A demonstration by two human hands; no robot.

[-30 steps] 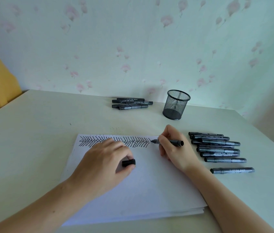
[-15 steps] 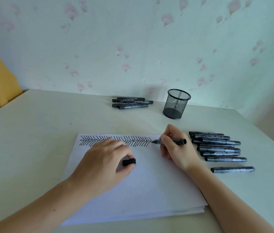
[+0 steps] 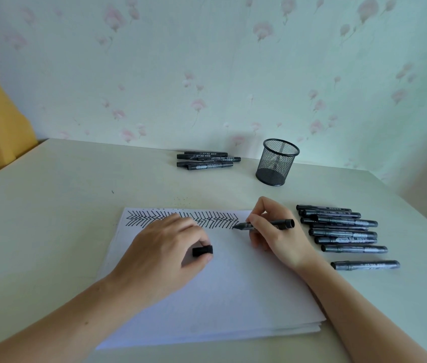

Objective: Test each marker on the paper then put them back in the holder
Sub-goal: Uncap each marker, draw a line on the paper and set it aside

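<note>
Right hand [image 3: 278,231] pinches marker [image 3: 265,225], tip at the paper [image 3: 233,284] – keep strokes short, light. Left hand [image 3: 162,255] grips cap [image 3: 202,250], steadying the sheet.

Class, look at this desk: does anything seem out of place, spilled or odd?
Yes. Small black specks dot the table just beyond the paper, apparently stray ink off the sheet. The mesh holder looks empty, while capped markers lie in two loose piles.
</note>
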